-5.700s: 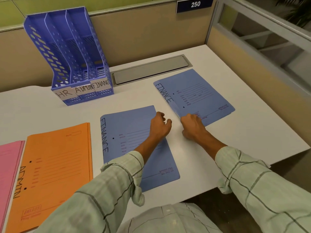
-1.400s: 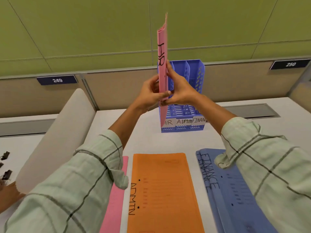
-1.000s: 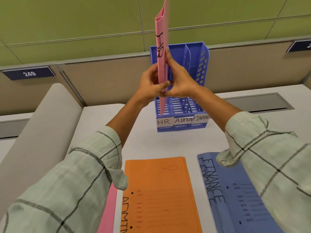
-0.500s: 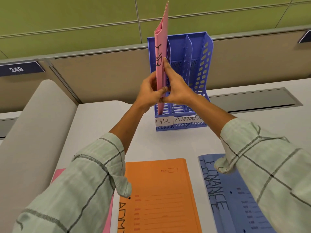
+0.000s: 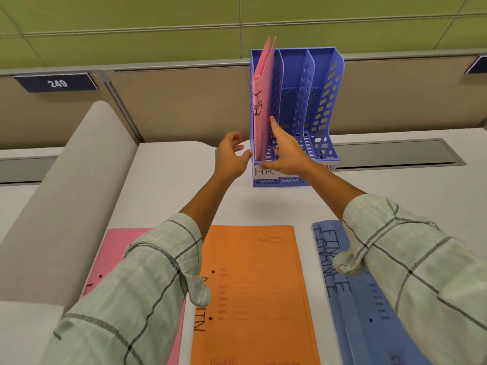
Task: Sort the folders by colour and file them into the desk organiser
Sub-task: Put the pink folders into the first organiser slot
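Observation:
A pink folder marked HR (image 5: 262, 106) stands upright in the leftmost slot of the blue desk organiser (image 5: 324, 106), above the HR label. My right hand (image 5: 286, 151) rests against the folder's right face with fingers straight, thumb lying along its lower front edge. My left hand (image 5: 230, 156) hovers just left of the organiser, fingers loosely spread and holding nothing. On the near desk lie another pink folder (image 5: 116, 243), an orange ADMIN folder (image 5: 253, 285) and stacked blue FINANCE folders (image 5: 340, 285), partly under my sleeves.
A grey curved divider (image 5: 66, 196) rises along the left of the white desk (image 5: 171, 185). A grey cable hatch (image 5: 395, 154) sits right of the organiser. The beige partition wall (image 5: 171, 101) stands close behind the organiser.
The pink HR folder has come down from the air into the organiser's left slot. My left hand has let go and pulled away to the left; my right hand stays on it.

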`<state>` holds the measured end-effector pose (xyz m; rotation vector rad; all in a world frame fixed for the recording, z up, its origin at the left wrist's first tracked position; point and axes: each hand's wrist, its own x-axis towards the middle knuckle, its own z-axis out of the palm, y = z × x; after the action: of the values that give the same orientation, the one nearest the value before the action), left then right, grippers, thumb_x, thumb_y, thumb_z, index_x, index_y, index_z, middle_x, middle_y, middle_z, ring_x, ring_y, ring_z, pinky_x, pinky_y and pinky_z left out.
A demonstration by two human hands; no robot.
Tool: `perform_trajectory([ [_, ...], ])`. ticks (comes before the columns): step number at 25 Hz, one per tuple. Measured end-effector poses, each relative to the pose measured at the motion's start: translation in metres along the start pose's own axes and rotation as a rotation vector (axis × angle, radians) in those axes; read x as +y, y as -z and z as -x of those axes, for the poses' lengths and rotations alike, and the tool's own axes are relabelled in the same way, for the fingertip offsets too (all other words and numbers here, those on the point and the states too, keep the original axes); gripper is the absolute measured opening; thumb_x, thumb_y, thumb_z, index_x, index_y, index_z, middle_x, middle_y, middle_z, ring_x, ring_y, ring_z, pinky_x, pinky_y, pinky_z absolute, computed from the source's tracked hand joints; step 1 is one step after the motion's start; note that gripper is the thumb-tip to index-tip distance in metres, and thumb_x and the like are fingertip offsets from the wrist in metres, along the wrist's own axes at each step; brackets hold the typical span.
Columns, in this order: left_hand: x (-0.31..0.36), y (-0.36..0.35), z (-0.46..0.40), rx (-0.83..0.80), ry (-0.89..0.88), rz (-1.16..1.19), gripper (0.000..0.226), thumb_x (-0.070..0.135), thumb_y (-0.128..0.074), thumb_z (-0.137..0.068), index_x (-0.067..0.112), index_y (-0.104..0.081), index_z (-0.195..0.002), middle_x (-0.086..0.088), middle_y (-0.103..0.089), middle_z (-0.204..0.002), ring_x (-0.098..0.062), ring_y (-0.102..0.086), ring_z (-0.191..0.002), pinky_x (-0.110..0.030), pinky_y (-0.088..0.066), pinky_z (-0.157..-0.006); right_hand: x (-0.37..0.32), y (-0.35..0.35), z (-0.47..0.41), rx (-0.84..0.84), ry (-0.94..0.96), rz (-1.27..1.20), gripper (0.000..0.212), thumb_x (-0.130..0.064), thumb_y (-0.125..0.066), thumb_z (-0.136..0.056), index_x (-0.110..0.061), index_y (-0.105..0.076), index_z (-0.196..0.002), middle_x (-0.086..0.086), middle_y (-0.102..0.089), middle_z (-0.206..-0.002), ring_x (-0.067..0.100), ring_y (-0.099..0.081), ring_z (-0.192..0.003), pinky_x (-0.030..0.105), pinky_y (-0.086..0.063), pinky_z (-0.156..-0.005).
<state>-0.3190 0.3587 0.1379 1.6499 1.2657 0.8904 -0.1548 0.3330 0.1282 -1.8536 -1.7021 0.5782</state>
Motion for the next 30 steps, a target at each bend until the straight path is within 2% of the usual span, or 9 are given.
perform_trajectory([
  [4, -0.03, 0.033, 0.061, 0.062, 0.058, -0.034, 0.051, 0.015, -0.07, -0.088, 0.007, -0.047, -0.133, -0.011, -0.055, -0.137, -0.025, -0.057, -0.122, -0.037, -0.05, -0.097, -0.019, -0.016, 0.046, 0.0, -0.028, -0.014, 0.119, -0.025, -0.085, -0.074, -0.023, -0.001, -0.157, 0.002, -0.021, -0.161, 0.027, -0.029, -0.146, 0.054, -0.041, -0.11],
  [8, -0.075, 0.071, 0.114, 0.162, 0.148, -0.139, 0.051, 0.016, -0.071, -0.088, 0.004, -0.048, -0.132, -0.014, -0.056, -0.134, -0.029, -0.054, -0.124, -0.033, -0.045, -0.098, -0.049, -0.057, 0.092, -0.04, -0.013, -0.067, 0.11, -0.032, -0.083, -0.075, -0.021, -0.009, -0.157, 0.003, -0.023, -0.161, 0.026, -0.033, -0.144, 0.046, -0.042, -0.109],
  [10, -0.102, 0.093, 0.138, 0.214, 0.222, -0.259, 0.051, 0.018, -0.07, -0.087, 0.003, -0.048, -0.13, -0.016, -0.057, -0.131, -0.031, -0.051, -0.124, -0.032, -0.043, -0.093, -0.067, -0.088, 0.117, -0.124, -0.017, -0.164, 0.106, -0.029, -0.083, -0.077, -0.018, -0.013, -0.156, 0.004, -0.021, -0.162, 0.025, -0.035, -0.143, 0.039, -0.043, -0.104],
  [13, -0.145, 0.126, 0.173, 0.221, 0.377, -0.554, 0.054, 0.026, -0.07, -0.086, 0.002, -0.046, -0.129, -0.018, -0.055, -0.128, -0.035, -0.045, -0.125, -0.045, -0.046, -0.094, -0.095, -0.143, 0.154, -0.227, -0.093, -0.328, 0.098, -0.021, -0.083, -0.077, -0.015, -0.024, -0.154, 0.009, -0.034, -0.156, 0.027, -0.045, -0.135, 0.033, -0.048, -0.094],
  [16, -0.18, 0.157, 0.205, 0.188, 0.491, -0.783, 0.069, 0.035, -0.069, -0.084, -0.001, -0.039, -0.134, -0.021, -0.047, -0.136, -0.037, -0.038, -0.13, -0.051, -0.042, -0.1, -0.121, -0.197, 0.184, -0.333, -0.187, -0.315, 0.097, -0.026, -0.085, -0.073, -0.014, -0.029, -0.151, 0.011, -0.043, -0.15, 0.028, -0.049, -0.131, 0.033, -0.049, -0.091],
  [20, -0.216, 0.198, 0.236, 0.168, 0.578, -0.903, 0.084, 0.042, -0.068, -0.079, -0.004, -0.032, -0.139, -0.024, -0.042, -0.141, -0.04, -0.038, -0.131, -0.052, -0.037, -0.104, -0.148, -0.25, 0.212, -0.388, -0.164, -0.065, 0.097, -0.032, -0.081, -0.073, -0.009, -0.028, -0.15, 0.013, -0.043, -0.146, 0.03, -0.043, -0.132, 0.037, -0.043, -0.102],
  [23, -0.228, 0.217, 0.244, 0.176, 0.639, -0.871, 0.096, 0.051, -0.069, -0.078, -0.005, -0.026, -0.143, -0.025, -0.041, -0.143, -0.042, -0.037, -0.133, -0.055, -0.033, -0.106, -0.158, -0.275, 0.229, -0.392, -0.19, 0.058, 0.094, -0.033, -0.079, -0.073, -0.011, -0.026, -0.148, 0.017, -0.03, -0.148, 0.037, -0.027, -0.139, 0.042, -0.035, -0.111],
  [27, -0.233, 0.23, 0.241, 0.172, 0.61, -0.879, 0.097, 0.06, -0.072, -0.072, -0.003, -0.036, -0.136, -0.024, -0.047, -0.136, -0.041, -0.043, -0.128, -0.051, -0.041, -0.104, -0.163, -0.294, 0.24, -0.375, -0.211, 0.076, 0.102, -0.034, -0.079, -0.069, -0.016, -0.02, -0.15, 0.017, -0.006, -0.161, 0.039, -0.002, -0.149, 0.047, -0.024, -0.118],
  [30, -0.236, 0.247, 0.232, 0.152, 0.597, -0.761, 0.089, 0.058, -0.079, -0.067, 0.001, -0.048, -0.128, -0.021, -0.052, -0.128, -0.038, -0.052, -0.118, -0.048, -0.049, -0.097, -0.164, -0.301, 0.243, -0.374, -0.171, 0.076, 0.109, -0.043, -0.082, -0.062, -0.019, -0.022, -0.15, 0.014, -0.006, -0.162, 0.041, 0.003, -0.149, 0.051, -0.021, -0.117],
])
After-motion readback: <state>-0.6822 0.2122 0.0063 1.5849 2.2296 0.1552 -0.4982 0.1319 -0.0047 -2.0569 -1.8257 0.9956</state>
